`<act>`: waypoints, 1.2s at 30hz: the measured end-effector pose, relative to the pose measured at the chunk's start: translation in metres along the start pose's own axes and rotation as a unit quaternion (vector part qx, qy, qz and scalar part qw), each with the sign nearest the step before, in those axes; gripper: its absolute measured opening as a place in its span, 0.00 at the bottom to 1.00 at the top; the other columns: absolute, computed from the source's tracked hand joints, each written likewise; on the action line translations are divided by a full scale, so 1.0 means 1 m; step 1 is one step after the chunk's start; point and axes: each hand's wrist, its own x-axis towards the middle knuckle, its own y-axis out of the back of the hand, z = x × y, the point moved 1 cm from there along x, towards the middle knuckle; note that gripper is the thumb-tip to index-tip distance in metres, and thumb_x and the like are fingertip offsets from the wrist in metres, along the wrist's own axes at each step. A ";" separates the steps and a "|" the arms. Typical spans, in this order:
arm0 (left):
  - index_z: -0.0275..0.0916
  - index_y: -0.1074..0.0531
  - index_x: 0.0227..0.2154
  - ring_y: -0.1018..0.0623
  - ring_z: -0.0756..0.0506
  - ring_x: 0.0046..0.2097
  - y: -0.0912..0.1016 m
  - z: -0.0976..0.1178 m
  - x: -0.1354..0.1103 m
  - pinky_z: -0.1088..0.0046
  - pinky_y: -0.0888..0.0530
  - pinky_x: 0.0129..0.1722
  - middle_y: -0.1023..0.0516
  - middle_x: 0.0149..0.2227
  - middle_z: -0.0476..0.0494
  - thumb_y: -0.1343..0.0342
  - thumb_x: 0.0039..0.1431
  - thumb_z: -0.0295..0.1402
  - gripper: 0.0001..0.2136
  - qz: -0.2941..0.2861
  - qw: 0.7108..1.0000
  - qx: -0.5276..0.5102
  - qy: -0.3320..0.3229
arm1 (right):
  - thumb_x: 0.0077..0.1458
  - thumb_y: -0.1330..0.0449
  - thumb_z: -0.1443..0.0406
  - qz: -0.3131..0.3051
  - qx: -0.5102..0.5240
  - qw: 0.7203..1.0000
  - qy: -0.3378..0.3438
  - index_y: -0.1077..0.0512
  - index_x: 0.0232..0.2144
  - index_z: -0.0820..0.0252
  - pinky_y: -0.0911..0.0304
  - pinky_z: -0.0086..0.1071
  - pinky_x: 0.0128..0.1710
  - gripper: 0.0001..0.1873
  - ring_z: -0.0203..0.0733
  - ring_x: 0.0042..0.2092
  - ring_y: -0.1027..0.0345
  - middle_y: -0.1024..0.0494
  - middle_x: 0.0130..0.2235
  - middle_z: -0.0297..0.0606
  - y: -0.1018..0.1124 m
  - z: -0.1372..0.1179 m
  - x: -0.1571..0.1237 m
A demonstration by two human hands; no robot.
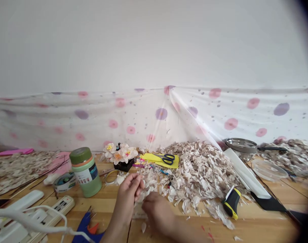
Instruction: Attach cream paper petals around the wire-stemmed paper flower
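Note:
My left hand [128, 192] is raised over the wooden table [257, 222], its fingers pinched on a thin wire stem [140, 170] that points upward. My right hand [156, 211] lies low beside it, fingers curled down into pale papery husk pieces [147, 189]; what it grips is hidden. A large heap of the same husks [202, 168] spreads just to the right. Small handmade flowers [120, 153] in a black holder stand behind my hands.
A green jar [86, 172], a tape roll [64, 182], a white power strip [55, 211] and a blue glue gun [86, 227] sit at left. Blue scissors [166, 158] lie on yellow paper; a yellow-black cutter [231, 202], white board [247, 177] and metal pan [241, 145] are right.

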 end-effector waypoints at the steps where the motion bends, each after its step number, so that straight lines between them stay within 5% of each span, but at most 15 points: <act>1: 0.38 0.28 0.26 0.40 0.55 0.18 0.000 -0.004 0.006 0.80 0.46 0.16 0.31 0.19 0.53 0.38 0.46 0.43 0.13 0.022 1.000 -0.001 -0.015 | 0.55 0.46 0.72 0.029 0.001 0.999 -0.025 0.27 0.25 0.62 0.40 0.31 0.38 0.10 0.41 0.36 0.33 0.25 0.31 0.39 0.008 0.015 -0.007; 4: 0.37 0.27 0.27 0.40 0.54 0.17 0.004 -0.021 0.014 0.79 0.45 0.16 0.30 0.18 0.53 0.35 0.43 0.42 0.14 0.060 0.998 -0.003 -0.028 | 0.58 0.50 0.73 0.116 0.046 0.988 -0.093 0.25 0.29 0.62 0.40 0.30 0.39 0.14 0.41 0.37 0.32 0.24 0.32 0.40 0.027 0.049 -0.021; 7: 0.36 0.27 0.28 0.41 0.55 0.17 0.013 -0.033 0.014 0.81 0.46 0.15 0.30 0.18 0.53 0.36 0.44 0.41 0.13 0.078 0.997 -0.013 -0.015 | 0.58 0.48 0.73 0.137 0.083 0.978 -0.134 0.24 0.31 0.62 0.40 0.30 0.40 0.12 0.41 0.38 0.32 0.23 0.34 0.42 0.032 0.065 -0.020; 21: 0.37 0.27 0.27 0.41 0.58 0.17 0.027 -0.034 0.023 0.87 0.46 0.14 0.31 0.18 0.54 0.32 0.39 0.42 0.16 0.161 0.982 -0.085 0.043 | 0.53 0.47 0.74 -0.004 0.009 0.990 -0.139 0.22 0.31 0.61 0.43 0.30 0.41 0.13 0.43 0.41 0.33 0.24 0.34 0.43 0.001 0.085 0.086; 27: 0.37 0.26 0.25 0.42 0.58 0.16 0.026 -0.035 0.020 0.86 0.46 0.13 0.31 0.17 0.53 0.32 0.37 0.45 0.18 0.158 0.981 -0.085 0.077 | 0.44 0.43 0.75 -0.075 -0.011 0.988 -0.133 0.22 0.29 0.62 0.43 0.29 0.40 0.12 0.44 0.41 0.32 0.23 0.34 0.43 -0.009 0.104 0.089; 36: 0.37 0.25 0.26 0.42 0.59 0.14 0.029 -0.035 0.020 0.87 0.48 0.11 0.31 0.16 0.53 0.31 0.33 0.46 0.20 0.152 0.978 -0.091 0.106 | 0.48 0.45 0.73 -0.105 -0.025 0.984 -0.143 0.22 0.32 0.63 0.43 0.30 0.42 0.13 0.44 0.42 0.32 0.22 0.35 0.44 -0.004 0.112 0.093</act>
